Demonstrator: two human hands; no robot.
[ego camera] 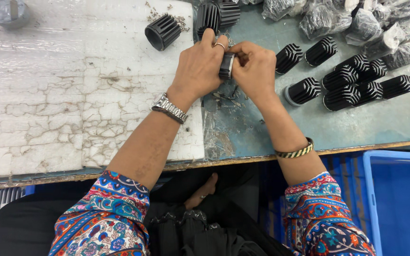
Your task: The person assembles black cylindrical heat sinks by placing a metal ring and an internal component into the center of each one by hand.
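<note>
Head view: my left hand [198, 66] and right hand [255, 68] jointly grip a black part [226, 65], right of the white board [72, 85].

Both hands [226, 66] around a black finned part [226, 65]

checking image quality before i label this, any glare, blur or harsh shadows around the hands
Head view: sharp throughout, even overhead light; both hands, left hand and right hand, cast only soft shadows; mild glare on the plastic film over the white foam slab and on the bagged black parts; slight wide-angle bend at the table edge.
</note>
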